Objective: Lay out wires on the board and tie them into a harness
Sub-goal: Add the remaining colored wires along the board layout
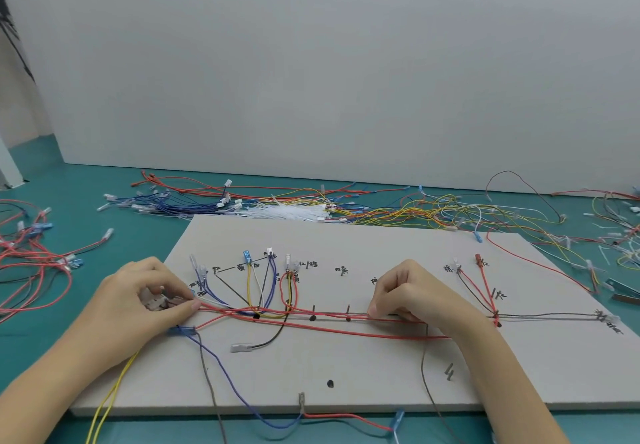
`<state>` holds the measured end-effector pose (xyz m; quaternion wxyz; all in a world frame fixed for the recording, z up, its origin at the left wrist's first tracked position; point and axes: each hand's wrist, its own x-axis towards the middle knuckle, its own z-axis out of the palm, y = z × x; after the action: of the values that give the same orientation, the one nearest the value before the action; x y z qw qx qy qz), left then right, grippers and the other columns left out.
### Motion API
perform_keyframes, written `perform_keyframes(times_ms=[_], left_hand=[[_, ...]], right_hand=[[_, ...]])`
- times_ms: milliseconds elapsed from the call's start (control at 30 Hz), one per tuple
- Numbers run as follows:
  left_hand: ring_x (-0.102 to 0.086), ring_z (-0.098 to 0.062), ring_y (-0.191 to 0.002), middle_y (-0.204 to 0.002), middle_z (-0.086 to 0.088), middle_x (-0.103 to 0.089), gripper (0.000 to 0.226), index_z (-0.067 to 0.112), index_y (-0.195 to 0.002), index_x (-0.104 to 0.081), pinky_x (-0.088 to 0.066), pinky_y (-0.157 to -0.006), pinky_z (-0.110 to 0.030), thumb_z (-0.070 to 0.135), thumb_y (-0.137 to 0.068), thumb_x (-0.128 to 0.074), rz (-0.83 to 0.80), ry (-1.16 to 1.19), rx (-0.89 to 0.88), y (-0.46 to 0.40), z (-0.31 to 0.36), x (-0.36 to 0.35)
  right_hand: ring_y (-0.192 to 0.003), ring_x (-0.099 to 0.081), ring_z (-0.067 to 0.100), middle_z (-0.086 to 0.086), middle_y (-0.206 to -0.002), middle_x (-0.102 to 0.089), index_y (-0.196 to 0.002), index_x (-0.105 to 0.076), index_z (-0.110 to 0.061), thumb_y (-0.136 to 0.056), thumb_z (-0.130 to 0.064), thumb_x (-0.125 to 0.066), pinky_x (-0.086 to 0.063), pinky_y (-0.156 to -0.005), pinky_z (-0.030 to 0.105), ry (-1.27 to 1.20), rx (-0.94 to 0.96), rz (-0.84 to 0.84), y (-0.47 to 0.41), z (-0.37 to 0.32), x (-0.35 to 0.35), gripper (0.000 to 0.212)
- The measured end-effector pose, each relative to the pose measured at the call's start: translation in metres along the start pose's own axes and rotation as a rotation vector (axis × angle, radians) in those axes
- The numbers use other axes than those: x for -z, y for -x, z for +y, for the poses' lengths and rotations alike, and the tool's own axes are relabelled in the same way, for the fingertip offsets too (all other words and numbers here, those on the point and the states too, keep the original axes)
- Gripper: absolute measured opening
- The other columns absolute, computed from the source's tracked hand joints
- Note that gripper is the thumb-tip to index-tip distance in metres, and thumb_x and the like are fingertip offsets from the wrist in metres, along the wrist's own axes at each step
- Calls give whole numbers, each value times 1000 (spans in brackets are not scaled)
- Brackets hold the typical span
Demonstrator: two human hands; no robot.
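Observation:
A grey board [346, 367] lies on the teal table, marked with black lines and handwritten labels. Red, blue, yellow, white and brown wires [263, 308] run along its middle as a loose bundle. My left hand [145, 301] pinches the bundle's left end at the board's left edge, with small connectors between its fingers. My right hand [412, 294] presses its fingertips on the red wires [329, 313] near the board's centre. A brown wire [547, 314] continues right to a labelled end. A brown wire with a clear terminal [242, 347] lies loose below the bundle.
Heaps of spare wires [415, 211] and white cable ties [287, 211] lie behind the board. More red wires [34, 270] sit at the left, and more wires and clips [616, 256] at the right. Blue, yellow and red wires hang over the board's front edge [277, 409].

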<state>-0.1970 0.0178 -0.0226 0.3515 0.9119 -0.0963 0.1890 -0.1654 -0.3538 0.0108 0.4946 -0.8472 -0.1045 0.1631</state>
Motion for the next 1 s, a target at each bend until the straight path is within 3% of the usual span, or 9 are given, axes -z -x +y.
perform_keyframes(times_ms=[100, 233, 367, 567, 633, 767, 867, 1000], left_hand=[[-52, -10, -80, -81, 15, -65, 34, 43, -70, -73, -38, -71, -22, 15, -62, -90, -22, -40, -37, -3, 1, 0], [-50, -7, -84, -87, 18, -64, 34, 43, -76, -72, -37, -73, -24, 16, -65, -89, -45, -83, -74, -9, 6, 0], [-50, -5, -91, -89, 20, -64, 20, 45, -77, -72, -39, -75, -27, 33, -67, -85, -47, -29, -91, -18, 24, 0], [-51, -2, -95, -86, 21, -63, 11, 42, -80, -74, -37, -80, -14, 32, -77, -78, -178, 46, -238, -33, 79, -27], [-47, 0, -95, -83, 23, -60, 9, 39, -88, -74, -38, -83, -20, 32, -84, -72, -265, 36, -312, -30, 97, -49], [-42, -6, -101, -96, 19, -57, 21, 34, -110, -70, -37, -90, -25, 35, -96, -55, -366, -79, -398, -21, 118, -92], [-44, -11, -96, -97, 11, -59, 21, 28, -104, -69, -39, -88, -30, 33, -97, -50, -351, -157, -437, -22, 126, -107], [-46, -3, -77, -76, 13, -57, 7, 26, -94, -59, -42, -75, -24, 30, -90, -63, -334, -37, -380, -27, 126, -114]], right_hand=[[-40, -34, 12, -2, -46, -54, -51, -70, -16, -59, -12, -68, -23, -41, 19, 50, -10, 5, -2, -1, -2, 9], [-40, -40, 4, -6, -46, -55, -47, -66, -17, -71, 2, -69, -29, -40, 15, 96, 6, 18, -5, 3, -1, 30], [-45, -49, 3, -4, -49, -58, -45, -65, -17, -68, 3, -68, -36, -48, 14, 112, 4, 38, -7, 3, -2, 31], [-47, -49, 4, -6, -47, -57, -44, -64, -20, -68, 2, -67, -38, -52, 16, 150, 8, 82, -9, 6, -4, 33], [-48, -48, 6, -5, -48, -56, -44, -63, -19, -66, -3, -67, -38, -55, 20, 154, 9, 89, -9, 5, -4, 27], [-48, -45, 7, -4, -49, -54, -44, -62, -18, -62, -7, -66, -36, -53, 19, 144, 14, 90, -7, 4, -5, 21], [-46, -43, 5, -5, -47, -53, -43, -61, -18, -67, 2, -67, -35, -49, 17, 140, 36, 81, -6, 4, -5, 32], [-48, -47, 5, -5, -48, -56, -43, -63, -20, -70, 5, -66, -37, -52, 16, 135, 55, 84, -6, 5, -3, 37]])
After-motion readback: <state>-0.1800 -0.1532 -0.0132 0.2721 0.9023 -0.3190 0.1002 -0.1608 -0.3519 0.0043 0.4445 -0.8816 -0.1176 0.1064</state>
